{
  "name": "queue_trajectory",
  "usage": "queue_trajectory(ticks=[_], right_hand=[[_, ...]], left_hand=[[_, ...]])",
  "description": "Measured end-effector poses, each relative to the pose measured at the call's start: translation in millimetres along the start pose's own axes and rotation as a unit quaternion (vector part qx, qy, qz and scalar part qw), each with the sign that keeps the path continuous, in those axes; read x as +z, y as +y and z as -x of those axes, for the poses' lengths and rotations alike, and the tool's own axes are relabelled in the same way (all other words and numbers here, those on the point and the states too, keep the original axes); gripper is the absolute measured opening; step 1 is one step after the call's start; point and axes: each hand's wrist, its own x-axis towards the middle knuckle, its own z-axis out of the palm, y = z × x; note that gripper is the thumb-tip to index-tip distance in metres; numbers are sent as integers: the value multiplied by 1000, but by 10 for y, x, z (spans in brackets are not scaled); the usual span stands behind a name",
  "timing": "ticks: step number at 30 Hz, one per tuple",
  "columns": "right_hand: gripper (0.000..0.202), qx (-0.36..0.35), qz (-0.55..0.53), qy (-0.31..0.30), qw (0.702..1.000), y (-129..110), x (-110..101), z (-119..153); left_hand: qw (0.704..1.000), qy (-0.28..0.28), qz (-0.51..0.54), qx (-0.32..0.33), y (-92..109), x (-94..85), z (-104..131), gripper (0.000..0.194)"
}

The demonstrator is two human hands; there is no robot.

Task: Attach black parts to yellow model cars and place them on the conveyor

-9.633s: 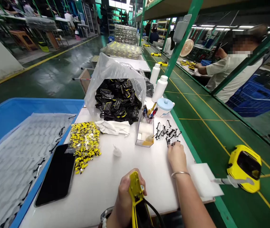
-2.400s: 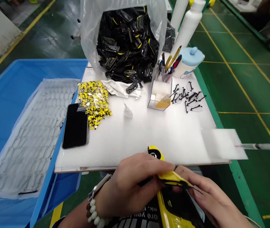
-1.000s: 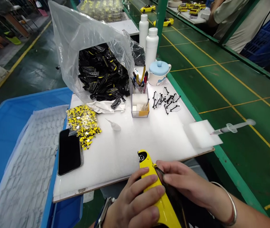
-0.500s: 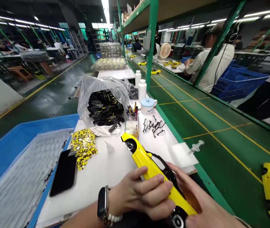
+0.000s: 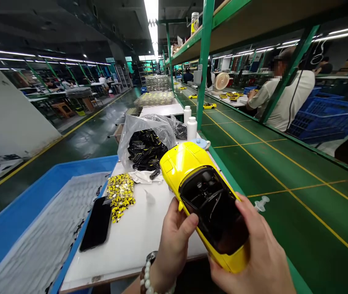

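Observation:
A yellow toy car with a dark windshield and black interior is held up over the near right part of the white table. My left hand grips its left side below the mirror, thumb on the edge by the windows. Around the rear end and right side wraps my right hand, fingers on the roof edge. The car's top and front face up toward me; its wheels are hidden. Behind the car, an open plastic bag holds black parts with yellow marks.
Small yellow-and-black parts and a phone lie at the table's left. White bottles and a blue-lidded cup stand behind. A blue bin is at left, a green conveyor with a syringe at right. A co-worker sits beyond.
The car has turned from its side to show its hood and roof, and rises higher. My left hand has shifted its grip, thumb now on top. The view has swung left.

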Motion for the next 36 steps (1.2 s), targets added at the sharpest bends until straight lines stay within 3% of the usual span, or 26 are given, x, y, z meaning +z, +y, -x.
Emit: queue_trajectory(ticks=[9,18,27,32,36], right_hand=[[99,-24,5,-5,1000,-44,11,-35],[95,12,-19,2,1000,-90,58,-27],[96,-1,-14,-3,1000,-52,60,-17],[95,35,-45,7,998,-33,79,19],[103,115,-120,42,985,167,-69,51]], left_hand=[[998,5,-33,46,-82,-33,73,42],[998,-38,-54,18,-20,-95,45,58],[997,16,-70,17,40,-28,-30,46],[990,3,-142,19,-120,4,62,63],[978,-86,-182,62,-167,-70,108,94]])
